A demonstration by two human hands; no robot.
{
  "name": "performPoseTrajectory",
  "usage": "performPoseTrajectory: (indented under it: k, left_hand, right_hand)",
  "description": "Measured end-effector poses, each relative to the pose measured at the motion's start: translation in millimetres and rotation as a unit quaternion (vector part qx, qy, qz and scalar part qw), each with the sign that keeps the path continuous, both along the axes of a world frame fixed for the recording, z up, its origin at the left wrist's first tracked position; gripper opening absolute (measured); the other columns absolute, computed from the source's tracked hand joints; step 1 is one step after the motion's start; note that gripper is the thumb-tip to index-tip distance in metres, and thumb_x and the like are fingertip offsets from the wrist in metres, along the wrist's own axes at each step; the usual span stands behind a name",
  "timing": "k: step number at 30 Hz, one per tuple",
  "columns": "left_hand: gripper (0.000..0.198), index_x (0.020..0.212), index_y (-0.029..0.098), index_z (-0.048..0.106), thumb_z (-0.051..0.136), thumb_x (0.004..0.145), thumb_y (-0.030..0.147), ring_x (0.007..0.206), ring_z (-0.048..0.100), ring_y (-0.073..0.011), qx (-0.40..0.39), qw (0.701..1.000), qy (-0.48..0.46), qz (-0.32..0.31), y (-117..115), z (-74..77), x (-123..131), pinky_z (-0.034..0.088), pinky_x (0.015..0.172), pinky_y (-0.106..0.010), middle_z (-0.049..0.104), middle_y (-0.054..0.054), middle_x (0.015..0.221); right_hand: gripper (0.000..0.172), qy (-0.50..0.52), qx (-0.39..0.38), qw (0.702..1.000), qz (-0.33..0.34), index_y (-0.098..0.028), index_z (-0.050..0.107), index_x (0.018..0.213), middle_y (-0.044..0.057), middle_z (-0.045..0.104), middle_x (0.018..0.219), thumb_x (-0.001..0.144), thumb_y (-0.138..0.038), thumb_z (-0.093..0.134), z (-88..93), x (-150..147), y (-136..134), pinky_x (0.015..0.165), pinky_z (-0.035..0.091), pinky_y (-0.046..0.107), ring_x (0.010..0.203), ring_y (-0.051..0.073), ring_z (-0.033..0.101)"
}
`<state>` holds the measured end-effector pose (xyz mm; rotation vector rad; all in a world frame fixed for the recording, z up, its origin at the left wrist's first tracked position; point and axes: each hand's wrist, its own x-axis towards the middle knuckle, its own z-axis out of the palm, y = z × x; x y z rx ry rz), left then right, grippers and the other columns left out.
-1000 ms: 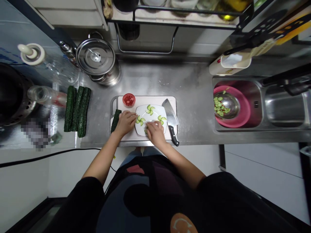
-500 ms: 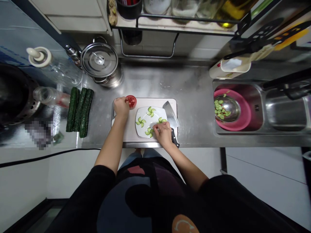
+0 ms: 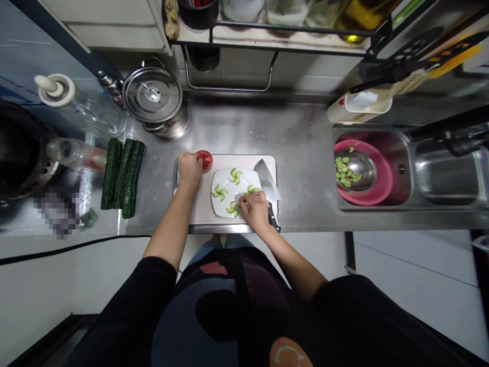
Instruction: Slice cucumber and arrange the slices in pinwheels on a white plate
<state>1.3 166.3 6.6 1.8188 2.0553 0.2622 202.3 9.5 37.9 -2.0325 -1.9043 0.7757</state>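
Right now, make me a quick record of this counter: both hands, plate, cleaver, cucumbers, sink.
Left hand: fingers at red bowl; grip contents unclear
Right hand: over the plate's right side; grip contents unclear
Plate: white, on cutting board, bearing four pinwheels of green slices
Cleaver: right of the plate, handle toward the person
Cucumbers: three whole, left of the board
Sink: pink basin holding metal bowl

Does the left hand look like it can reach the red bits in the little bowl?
Yes, it seems so: the left hand is right at the edge of the little bowl, and no lid covers the red bits inside.
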Motion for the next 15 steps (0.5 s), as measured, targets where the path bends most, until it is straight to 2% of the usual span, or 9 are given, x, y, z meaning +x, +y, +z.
performPoseTrajectory:
  k: [5, 8, 12, 15]
  left_hand:
    - [0.024, 0.085, 0.016, 0.07, 0.048, 0.081, 0.024, 0.098, 0.057, -0.0287, 0.002, 1.0, -0.011, -0.006, 0, -4.8, -2, 0.04, 0.096, -0.042, 0.067, -0.013, 0.09]
    - [0.02, 0.08, 0.016, 0.069, 0.05, 0.08, 0.023, 0.095, 0.059, -0.0266, 0.021, 0.999, -0.033, 0.012, 0, -1.3, -1, 0.04, 0.096, -0.04, 0.068, -0.012, 0.088]
    - [0.012, 0.072, 0.017, 0.067, 0.057, 0.076, 0.023, 0.085, 0.06, -0.0202, 0.047, 0.985, -0.129, 0.103, -8, 13.3, 1, 0.043, 0.087, -0.031, 0.068, -0.006, 0.08]
    - [0.011, 0.071, 0.017, 0.068, 0.062, 0.074, 0.026, 0.073, 0.058, -0.0153, 0.036, 0.945, -0.275, 0.176, -28, 27.1, 5, 0.043, 0.073, -0.026, 0.066, 0.0, 0.07]
  right_hand:
    - [0.02, 0.006, -0.005, 1.0, 0.001, -0.022, 0.07, 0.081, 0.005, 0.07, 0.086, 0.087, -0.019, 0.052, 0.5, -1, 1, 0.079, 0.034, 0.034, 0.096, 0.025, 0.047]
    - [0.018, 0.009, 0.0, 1.0, -0.001, -0.022, 0.07, 0.079, 0.005, 0.07, 0.084, 0.086, -0.019, 0.053, -0.5, -1, 2, 0.078, 0.035, 0.034, 0.094, 0.025, 0.047]
    - [0.018, 0.026, 0.016, 0.999, -0.012, -0.022, 0.07, 0.077, 0.005, 0.07, 0.082, 0.084, -0.017, 0.054, -1.9, 0, 5, 0.078, 0.036, 0.035, 0.092, 0.025, 0.048]
    - [0.018, 0.051, 0.026, 0.998, -0.025, -0.023, 0.071, 0.078, 0.005, 0.07, 0.082, 0.083, -0.017, 0.054, -2.1, -1, 9, 0.08, 0.038, 0.036, 0.092, 0.025, 0.049]
